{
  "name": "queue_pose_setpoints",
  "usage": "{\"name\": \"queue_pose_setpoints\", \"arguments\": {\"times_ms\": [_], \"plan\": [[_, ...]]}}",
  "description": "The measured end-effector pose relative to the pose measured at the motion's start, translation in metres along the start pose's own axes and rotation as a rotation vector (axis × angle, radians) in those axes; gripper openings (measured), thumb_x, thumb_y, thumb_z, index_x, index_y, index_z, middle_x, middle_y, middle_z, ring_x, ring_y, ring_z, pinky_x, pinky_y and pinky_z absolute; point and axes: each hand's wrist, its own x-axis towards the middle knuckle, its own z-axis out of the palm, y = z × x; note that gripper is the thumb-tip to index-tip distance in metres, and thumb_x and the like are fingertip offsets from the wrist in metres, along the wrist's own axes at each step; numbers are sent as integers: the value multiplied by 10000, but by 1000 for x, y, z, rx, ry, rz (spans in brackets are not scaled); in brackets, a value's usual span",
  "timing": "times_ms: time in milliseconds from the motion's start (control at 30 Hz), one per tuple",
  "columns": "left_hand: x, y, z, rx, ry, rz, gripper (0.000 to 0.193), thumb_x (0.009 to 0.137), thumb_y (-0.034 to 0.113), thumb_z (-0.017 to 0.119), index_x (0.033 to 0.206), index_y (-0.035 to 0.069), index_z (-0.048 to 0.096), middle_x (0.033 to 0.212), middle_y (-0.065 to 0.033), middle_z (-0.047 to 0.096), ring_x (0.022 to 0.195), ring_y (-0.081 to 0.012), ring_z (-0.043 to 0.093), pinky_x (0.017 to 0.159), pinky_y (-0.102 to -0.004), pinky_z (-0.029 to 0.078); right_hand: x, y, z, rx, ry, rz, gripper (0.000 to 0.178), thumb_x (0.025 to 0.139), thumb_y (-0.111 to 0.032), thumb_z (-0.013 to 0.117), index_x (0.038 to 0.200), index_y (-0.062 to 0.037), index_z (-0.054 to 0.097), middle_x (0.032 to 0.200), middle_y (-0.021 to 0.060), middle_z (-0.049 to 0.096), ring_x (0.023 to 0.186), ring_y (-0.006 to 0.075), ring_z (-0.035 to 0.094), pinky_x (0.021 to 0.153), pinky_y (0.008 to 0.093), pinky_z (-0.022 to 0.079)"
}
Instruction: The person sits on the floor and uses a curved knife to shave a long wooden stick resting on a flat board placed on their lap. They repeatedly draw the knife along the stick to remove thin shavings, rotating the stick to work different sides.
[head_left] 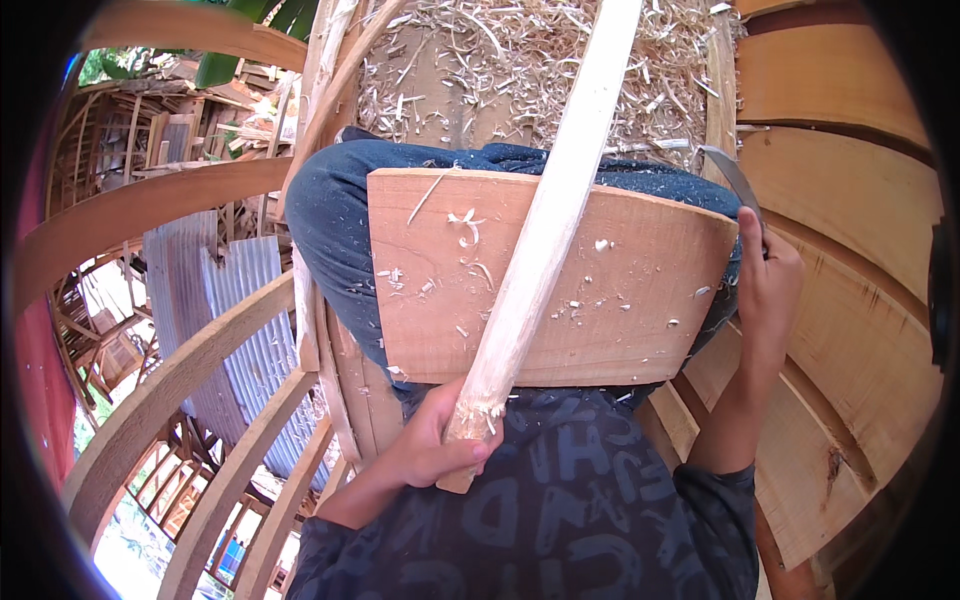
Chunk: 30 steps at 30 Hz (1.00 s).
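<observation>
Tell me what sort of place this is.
Probably a rustic, partly open-air woodworking spot: wood shavings litter the planks ahead, spaced wooden slats stand to the left, and the right hand holds a curved knife.

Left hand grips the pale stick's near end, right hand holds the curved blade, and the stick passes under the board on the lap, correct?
No: the head view shows the pale stick lying over the board, not under it. The rest stands.
</observation>
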Motion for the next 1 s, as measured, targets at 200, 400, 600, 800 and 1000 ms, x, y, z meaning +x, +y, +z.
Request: {"name": "queue_pose_setpoints", "arguments": {"times_ms": [200,400,600,800,1000], "plan": [[2,-4,-13,-169,-126,-28,557,665,337,745,1016,21,448,689,-70,509,550,-111,517,482,-239,463,-41,-12,0,116,-158,-125,523,824,-418,649,612,48,541,490,192,443,423,305,411,443,365,352],[6,-6,-16,-143,-234,26,472,737,254,707,1050,25,438,747,-67,530,575,-106,545,489,-246,467,-71,-65,24,24,-316,-532,536,785,-480,657,579,4,551,499,168,517,479,353,561,442,399,407],[4,-2,-18,-18,-241,105,399,783,193,687,1053,8,459,786,-50,543,649,-88,549,565,-234,467,5,-24,5,-34,-61,-109,528,893,-431,546,694,57,586,550,183,522,487,283,482,498,394,377],[-4,16,-23,604,-62,250,426,760,269,674,1030,-26,528,828,-75,605,732,-220,595,693,-335,469,8,24,11,250,59,-166,547,927,-424,523,583,-21,388,529,-39,341,514,76,303,459,293,237],[-29,13,-32,1019,315,387,539,702,395,627,1018,-35,555,1020,-177,549,988,-314,537,813,-411,424,9,46,26,202,80,-212,532,876,-459,589,596,-18,488,520,-16,422,482,79,353,445,267,281]]}}
